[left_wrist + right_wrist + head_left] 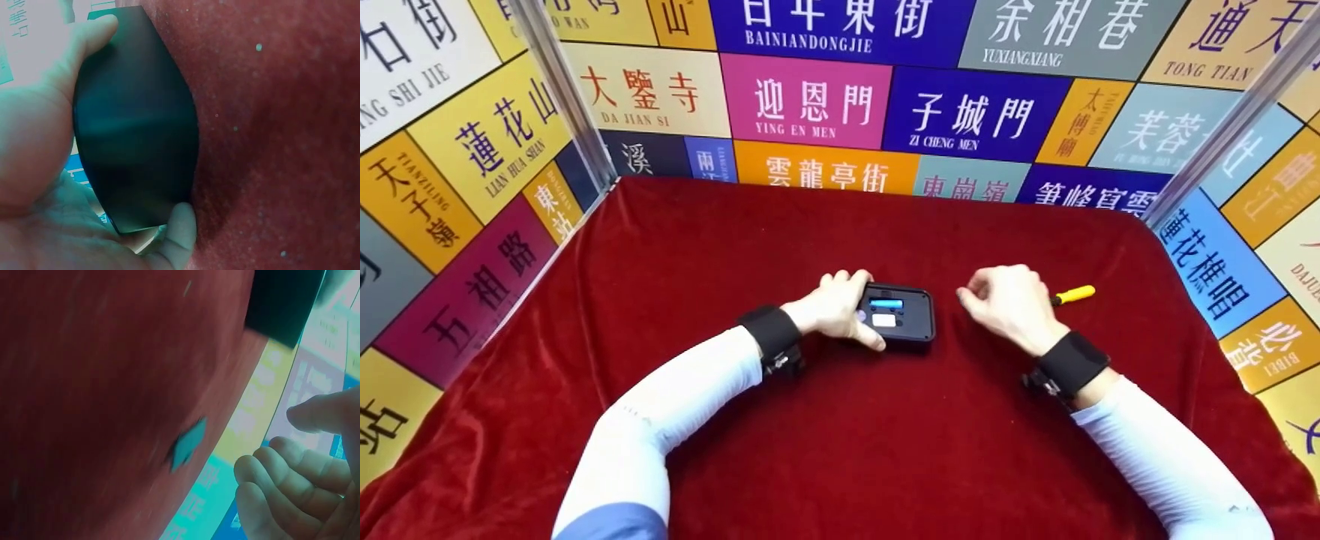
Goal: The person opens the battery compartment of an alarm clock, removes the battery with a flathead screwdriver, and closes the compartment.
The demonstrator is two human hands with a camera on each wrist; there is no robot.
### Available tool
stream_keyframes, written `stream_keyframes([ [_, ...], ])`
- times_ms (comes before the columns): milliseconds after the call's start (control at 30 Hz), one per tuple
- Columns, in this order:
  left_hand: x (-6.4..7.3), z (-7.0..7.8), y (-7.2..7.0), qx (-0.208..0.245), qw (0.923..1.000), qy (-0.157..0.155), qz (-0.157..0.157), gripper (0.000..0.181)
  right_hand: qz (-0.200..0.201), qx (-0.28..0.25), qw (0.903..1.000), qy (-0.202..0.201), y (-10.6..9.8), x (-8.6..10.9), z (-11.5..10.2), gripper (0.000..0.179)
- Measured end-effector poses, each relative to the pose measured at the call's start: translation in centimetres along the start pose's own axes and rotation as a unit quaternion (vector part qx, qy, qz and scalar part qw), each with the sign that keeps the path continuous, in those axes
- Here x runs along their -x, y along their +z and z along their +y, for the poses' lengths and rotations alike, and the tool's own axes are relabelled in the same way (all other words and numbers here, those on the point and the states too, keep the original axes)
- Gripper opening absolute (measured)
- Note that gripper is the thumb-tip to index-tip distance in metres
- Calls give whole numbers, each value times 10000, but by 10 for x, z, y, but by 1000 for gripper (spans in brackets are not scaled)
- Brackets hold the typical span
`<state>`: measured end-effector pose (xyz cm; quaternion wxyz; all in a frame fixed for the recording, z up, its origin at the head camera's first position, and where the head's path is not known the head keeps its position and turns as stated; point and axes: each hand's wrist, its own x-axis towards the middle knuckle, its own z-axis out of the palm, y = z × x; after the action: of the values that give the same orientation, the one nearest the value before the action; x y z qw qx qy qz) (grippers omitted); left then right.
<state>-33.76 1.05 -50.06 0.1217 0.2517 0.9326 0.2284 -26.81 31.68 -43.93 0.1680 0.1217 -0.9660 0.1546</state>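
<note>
A black rectangular device [916,315] lies back up on the red cloth, with a blue battery [886,304] and a white label [883,320] showing in its back. My left hand [836,304] grips its left end, thumb on the near side and fingers on the far side. In the left wrist view the device's dark side [135,124] faces the camera, between thumb and fingers. My right hand [1009,300] is off to the right, apart from the device. Its fingers [281,467] curl loosely with a gap to the thumb, and nothing shows between them.
Just right of my right hand lies a screwdriver [1075,295] with a yellow handle. In the right wrist view, a small flat blue-green piece [189,443] is on the cloth. Red cloth [885,450] covers the table; sign-printed panels [810,97] stand behind and at both sides.
</note>
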Motion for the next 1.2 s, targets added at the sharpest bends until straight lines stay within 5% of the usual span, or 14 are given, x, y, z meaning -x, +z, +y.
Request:
stream_keyframes([
  [467, 18, 18, -15, 77, 10000, 35, -41, 113, -164, -505, 9889, -1391, 26, 7, -42, 21],
  [700, 33, 32, -27, -32, 9999, 57, -147, 109, -432, -506, 9855, -1558, 34, 8, -50, 27],
  [1000, -1, 1, 1, 18, 10000, 23, -67, 119, -565, -450, 9859, -1512, 36, 8, -56, 30],
  [1200, 13, 12, -10, -72, 10000, 63, 8, 113, -925, -1032, 9833, -1182, 32, 6, -60, 34],
])
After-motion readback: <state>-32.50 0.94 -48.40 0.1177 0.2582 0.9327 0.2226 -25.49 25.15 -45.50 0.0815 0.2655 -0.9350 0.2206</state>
